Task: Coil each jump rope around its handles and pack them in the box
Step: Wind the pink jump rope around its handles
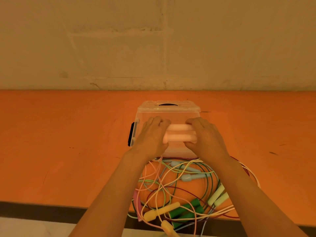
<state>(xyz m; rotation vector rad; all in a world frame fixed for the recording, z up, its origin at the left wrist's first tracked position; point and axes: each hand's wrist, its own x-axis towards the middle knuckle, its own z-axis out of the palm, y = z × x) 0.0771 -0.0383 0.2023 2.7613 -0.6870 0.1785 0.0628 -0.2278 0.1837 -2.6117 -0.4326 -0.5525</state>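
A clear plastic box lies on its side on the orange table, mouth toward me. Two pale pink jump-rope handles lie side by side at the box's mouth. My left hand grips their left ends, and my right hand grips their right ends. A thin pink cord trails down from under the left hand into the tangle below. Whether the handles rest on the box wall or hang just above it is hidden by my hands.
A tangle of jump ropes lies in front of the box: light blue handles, pale green handles, dark green handles, yellow handles. The table's front edge runs just below them. A wall stands behind.
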